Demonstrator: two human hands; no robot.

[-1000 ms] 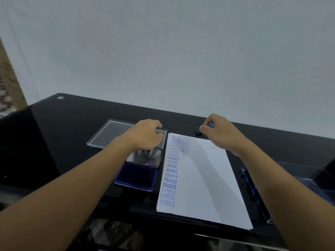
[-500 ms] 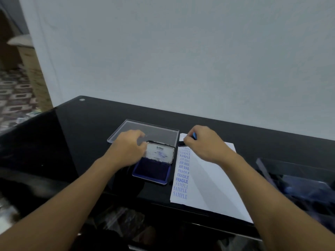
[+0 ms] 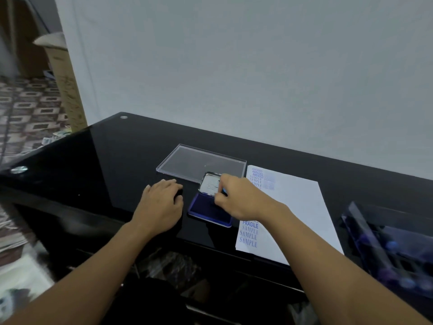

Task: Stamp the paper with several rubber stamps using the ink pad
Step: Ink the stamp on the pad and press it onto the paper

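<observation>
in the half second before this, the right hand (image 3: 241, 200) had swung from the paper's far left corner over to the ink pad (image 3: 206, 208). the left hand (image 3: 161, 204) had let go of the pad's lid (image 3: 209, 185) and come down on the tabletop (image 3: 105, 165) just left of the pad. its fingers lay loose on the glass, holding nothing. the right hand's fingers pinched a small blue-topped stamp (image 3: 224, 190), at or just above the blue pad; whether it touched could not be told. the pad lay mid-tabletop, nearer the near edge, with the paper (image 3: 297, 207) just beside it on the right, reaching the near edge. this looked like the inking step. the next move would call for a firm press, then a carry to a bare patch beside the printed column. the readable prints were "amended" twice at the top, "fragile" lower down, then "sample" three times at the bottom. the lid's label was too blurred to read.
</observation>
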